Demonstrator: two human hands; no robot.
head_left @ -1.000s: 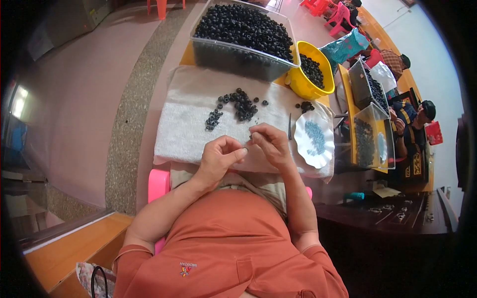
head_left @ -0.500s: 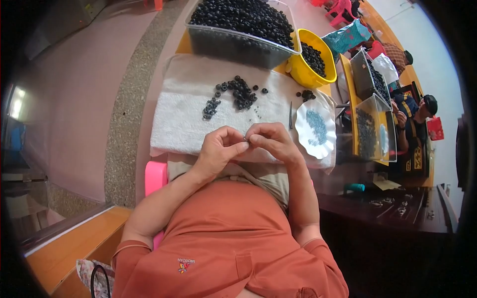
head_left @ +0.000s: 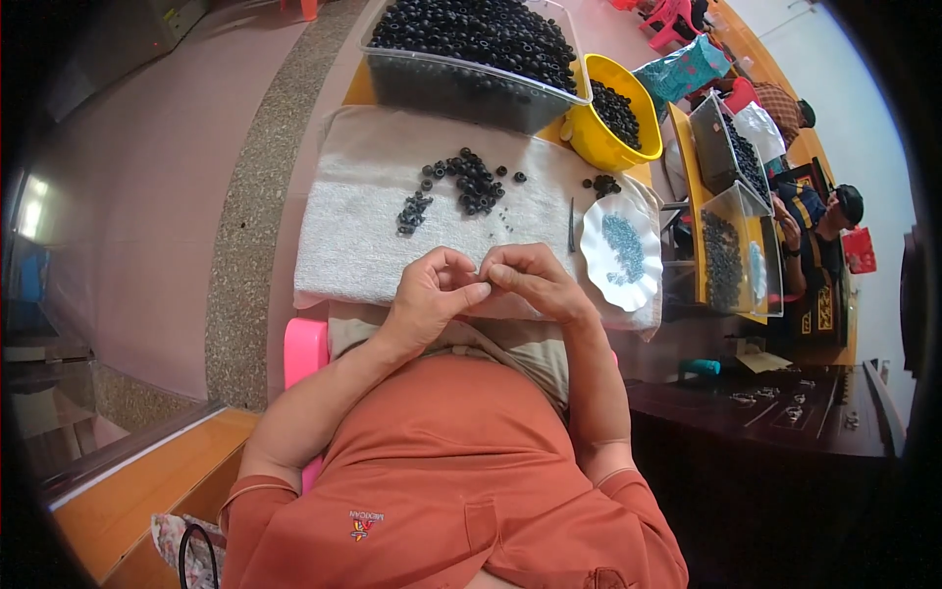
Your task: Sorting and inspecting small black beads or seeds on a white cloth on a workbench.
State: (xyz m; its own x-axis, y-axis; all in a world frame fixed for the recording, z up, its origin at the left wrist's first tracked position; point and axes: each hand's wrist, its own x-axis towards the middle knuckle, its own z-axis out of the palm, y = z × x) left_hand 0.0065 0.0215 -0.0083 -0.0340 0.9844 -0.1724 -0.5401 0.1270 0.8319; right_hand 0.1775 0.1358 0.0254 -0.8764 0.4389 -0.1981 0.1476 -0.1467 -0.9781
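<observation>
My left hand (head_left: pixel 432 294) and my right hand (head_left: pixel 525 280) meet fingertip to fingertip over the near edge of a white towel (head_left: pixel 363 226). Both pinch something tiny between them; it is too small to make out. Beyond the hands a loose heap of black rings (head_left: pixel 471 182) lies on the towel. A thin dark tool (head_left: pixel 571 226) rests to the right of the heap, beside a white scalloped plate (head_left: pixel 599 260) of small blue-grey parts (head_left: pixel 625 247).
A clear bin (head_left: pixel 461 83) heaped with black rings stands at the towel's far edge, a yellow bowl (head_left: pixel 589 147) of rings to its right. Further clear boxes (head_left: pixel 731 245) stand at right, where another person (head_left: pixel 824 221) sits. A dark wooden table (head_left: pixel 775 412) lies at lower right.
Both hands have drawn back toward me, from over the towel to its near edge, and stay pressed together. The view has tilted slightly.
</observation>
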